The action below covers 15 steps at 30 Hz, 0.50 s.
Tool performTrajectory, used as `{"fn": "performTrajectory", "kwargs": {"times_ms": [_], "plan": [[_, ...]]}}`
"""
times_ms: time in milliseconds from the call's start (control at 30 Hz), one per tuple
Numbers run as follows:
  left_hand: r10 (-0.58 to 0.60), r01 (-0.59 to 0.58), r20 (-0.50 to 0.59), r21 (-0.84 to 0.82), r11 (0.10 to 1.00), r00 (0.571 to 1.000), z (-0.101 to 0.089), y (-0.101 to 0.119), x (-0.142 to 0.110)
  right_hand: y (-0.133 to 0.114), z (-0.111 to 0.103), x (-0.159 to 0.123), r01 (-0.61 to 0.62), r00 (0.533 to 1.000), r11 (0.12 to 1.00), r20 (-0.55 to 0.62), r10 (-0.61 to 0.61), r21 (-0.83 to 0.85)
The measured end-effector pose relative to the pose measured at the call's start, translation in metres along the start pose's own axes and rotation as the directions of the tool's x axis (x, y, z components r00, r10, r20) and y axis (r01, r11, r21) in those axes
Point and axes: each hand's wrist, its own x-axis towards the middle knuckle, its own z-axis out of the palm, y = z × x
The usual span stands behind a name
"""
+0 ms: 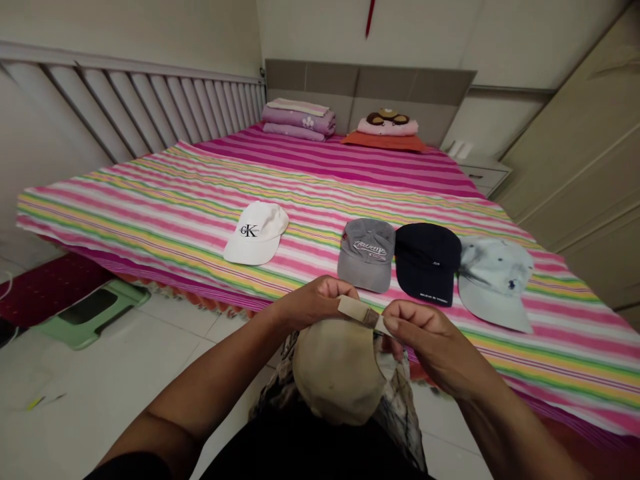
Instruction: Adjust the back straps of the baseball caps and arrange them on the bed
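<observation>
A beige baseball cap (340,373) hangs in front of my body, its back strap (357,312) uppermost with a small buckle on it. My left hand (325,298) pinches the strap on one side of the buckle. On the other side, my right hand (420,327) grips the strap end between thumb and fingers. Beyond my hands on the bed lie a grey cap (367,250), a black cap (429,260) and a pale blue cap (495,277) side by side. A white cap (260,230) with black letters sits apart to the left.
A striped sheet (165,200) covers the bed. Folded purple bedding (300,122) and a pink pillow (387,127) rest near the headboard (370,87). A green stool (95,310) stands on the tiled floor at the left. A white nightstand (480,175) is at the far right.
</observation>
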Motion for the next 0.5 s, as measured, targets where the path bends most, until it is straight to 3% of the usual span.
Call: {"fn": "performTrajectory", "kwargs": {"times_ms": [267, 433, 500], "plan": [[0.053, -0.059, 0.039, 0.189, 0.980, 0.998, 0.001, 0.005, -0.003, -0.005, 0.003, -0.002, 0.029, 1.000, 0.992, -0.006, -0.030, -0.123], [-0.004, -0.031, 0.135, 0.252, 0.967, 0.991, 0.000, 0.008, -0.005, -0.011, 0.001, -0.008, 0.112, 0.994, 0.938, 0.054, -0.100, -0.329], [-0.013, -0.020, 0.135, 0.243, 0.970, 0.991, 0.000, 0.009, -0.006, -0.012, 0.001, -0.009, 0.118, 0.993, 0.934, 0.039, -0.112, -0.338]]}}
